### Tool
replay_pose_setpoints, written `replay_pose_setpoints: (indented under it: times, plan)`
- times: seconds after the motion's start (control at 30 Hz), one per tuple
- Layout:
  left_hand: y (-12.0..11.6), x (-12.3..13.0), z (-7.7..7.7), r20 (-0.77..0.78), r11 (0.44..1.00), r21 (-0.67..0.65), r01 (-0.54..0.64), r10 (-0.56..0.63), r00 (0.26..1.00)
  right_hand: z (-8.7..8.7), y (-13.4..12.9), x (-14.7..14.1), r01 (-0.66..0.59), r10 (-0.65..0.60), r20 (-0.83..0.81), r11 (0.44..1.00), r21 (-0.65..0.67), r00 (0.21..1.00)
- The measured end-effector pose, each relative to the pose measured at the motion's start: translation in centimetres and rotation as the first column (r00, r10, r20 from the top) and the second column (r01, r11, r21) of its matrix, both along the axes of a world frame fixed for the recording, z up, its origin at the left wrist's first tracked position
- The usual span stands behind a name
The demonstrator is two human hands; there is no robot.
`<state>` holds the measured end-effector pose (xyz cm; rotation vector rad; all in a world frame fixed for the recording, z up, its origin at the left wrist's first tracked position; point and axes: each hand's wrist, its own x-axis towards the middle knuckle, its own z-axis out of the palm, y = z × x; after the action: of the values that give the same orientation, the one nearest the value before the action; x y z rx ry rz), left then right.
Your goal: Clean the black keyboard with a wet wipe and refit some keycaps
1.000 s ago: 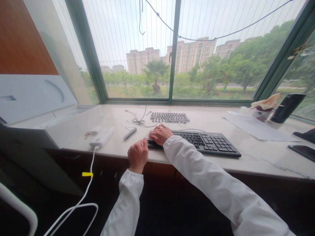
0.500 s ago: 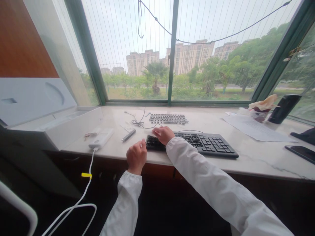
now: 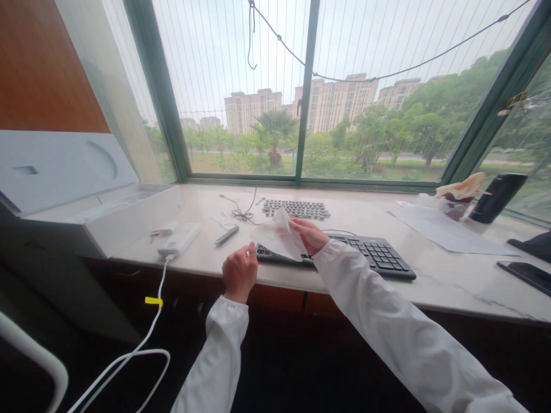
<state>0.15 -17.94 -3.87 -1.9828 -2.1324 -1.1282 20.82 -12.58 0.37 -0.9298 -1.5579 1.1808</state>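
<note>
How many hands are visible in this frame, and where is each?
2: the left hand, curled at the left end of the black keyboard, contact unclear; and the right hand, above the keyboard, holding a white tissue.

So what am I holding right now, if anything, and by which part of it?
Your right hand holds a white tissue by its right edge; whether your left hand grips the keyboard can't be told.

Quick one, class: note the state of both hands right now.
Left hand: curled closed beside the keyboard's left end; whether it grips anything cannot be told.
Right hand: closed, holding a thin white sheet.
</note>
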Motion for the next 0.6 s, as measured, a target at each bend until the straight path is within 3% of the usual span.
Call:
replay_pose_setpoints:
  times: [0.2, 0.37, 0.47, 0.6]
  plan:
    - [-0.1, 0.0, 0.0, -0.004, 1.0, 0.017, 0.003, -0.003, 1.0, -0.3, 1.8, 2.1, 0.2, -0.203, 0.149, 0.979, 0.037, 0.968]
    - [-0.2, 0.1, 0.0, -0.007, 1.0, 0.017, 0.001, -0.001, 1.0, -0.8, 1.9, 3.7, 0.345, -0.427, 0.391, 0.901, 0.264, 0.815]
    - [-0.2, 0.0, 0.0, -0.019, 1.0, 0.028, -0.001, 0.001, 1.0, -1.4, 0.9, 3.3, 0.239, -0.449, 0.517, 0.874, 0.422, 0.729]
    - [-0.2, 0.0, 0.0, -0.024, 1.0, 0.028, -0.002, 0.002, 1.0, -2.4, -0.4, 1.7, -0.02, -0.364, 0.648, 0.863, 0.505, 0.668]
